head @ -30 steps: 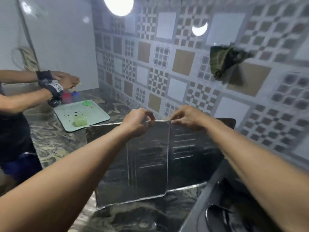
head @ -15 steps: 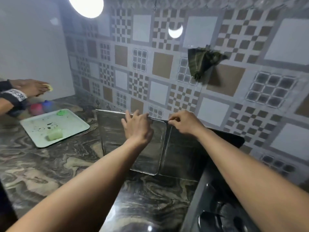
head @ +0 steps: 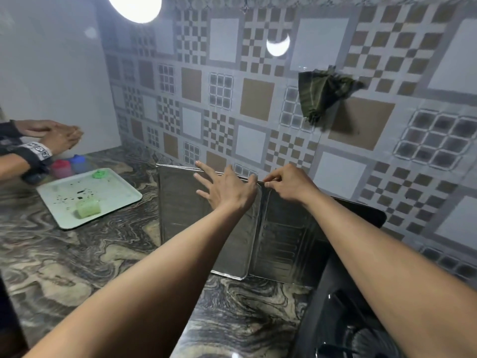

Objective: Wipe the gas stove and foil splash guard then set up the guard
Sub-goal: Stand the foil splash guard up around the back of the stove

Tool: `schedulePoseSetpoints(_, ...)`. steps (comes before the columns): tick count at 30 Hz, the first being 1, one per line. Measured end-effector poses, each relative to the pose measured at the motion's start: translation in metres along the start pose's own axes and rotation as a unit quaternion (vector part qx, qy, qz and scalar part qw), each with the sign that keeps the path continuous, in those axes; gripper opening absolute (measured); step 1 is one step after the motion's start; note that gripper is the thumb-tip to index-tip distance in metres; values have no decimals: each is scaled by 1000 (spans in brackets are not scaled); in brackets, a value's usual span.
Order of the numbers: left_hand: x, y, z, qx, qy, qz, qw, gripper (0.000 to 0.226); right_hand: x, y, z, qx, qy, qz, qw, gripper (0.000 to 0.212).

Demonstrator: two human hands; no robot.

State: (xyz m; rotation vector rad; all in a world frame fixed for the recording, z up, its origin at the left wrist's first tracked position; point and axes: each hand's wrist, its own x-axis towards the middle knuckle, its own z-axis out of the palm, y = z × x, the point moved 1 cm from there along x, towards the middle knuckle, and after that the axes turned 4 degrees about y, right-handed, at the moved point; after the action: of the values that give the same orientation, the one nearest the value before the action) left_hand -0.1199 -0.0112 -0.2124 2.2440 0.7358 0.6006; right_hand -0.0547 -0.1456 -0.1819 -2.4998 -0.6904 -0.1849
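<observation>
Since earlier, left hand (head: 227, 189) has let go, fingers splayed on silver folding foil splash guard (head: 180, 202); right hand (head: 289, 186) still pinches its top edge. Guard upright on desk (head: 77, 267), beside black gas stove (head: 335, 319).

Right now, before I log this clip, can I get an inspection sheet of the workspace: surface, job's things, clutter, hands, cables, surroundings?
Surface: dark marbled counter, glossy.
Job's things: foil guard stands upright in folded panels by the tiled wall, left of the gas stove.
Clutter: pale tray with dark specks and a green block; red container and blue container behind it.
Hands: left hand open, fingers spread on the guard; right hand pinches its top edge at the fold.
Cables: nothing seen.
Surroundings: green cloth hangs on the wall; another person's hands at far left.
</observation>
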Motion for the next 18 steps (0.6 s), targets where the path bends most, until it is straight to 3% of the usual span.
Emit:
schedulePoseSetpoints(9, 10, 17, -8, -150, -28, -121, 981, 111, 8, 3, 3, -1, -4, -4, 1000, 19)
schedulePoseSetpoints(18, 26, -1, -21, -188, 35, -231, 954, 103, 11, -8, 20, -69, -21, -54, 996, 18)
